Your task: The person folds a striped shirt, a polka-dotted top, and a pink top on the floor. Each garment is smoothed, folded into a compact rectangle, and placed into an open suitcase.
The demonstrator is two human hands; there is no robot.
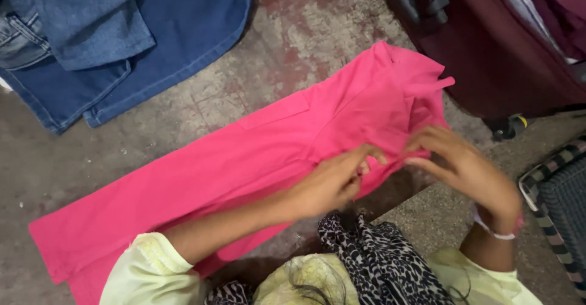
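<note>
A pair of bright pink trousers (244,158) lies flat on a worn concrete floor, legs stretching to the lower left, waist at the upper right. My left hand (336,180) pinches the pink fabric near the waist edge. My right hand (464,167) rests on the same edge just to the right, fingers curled onto the cloth. Both hands are close together, almost touching. I wear pale yellow sleeves and a bangle on the right wrist.
Blue denim garments (110,42) lie piled at the upper left. A dark maroon suitcase (500,54) stands at the upper right, with a small wheel near its base. A woven basket edge (558,201) shows at the right. A black-and-white patterned scarf (378,262) hangs below.
</note>
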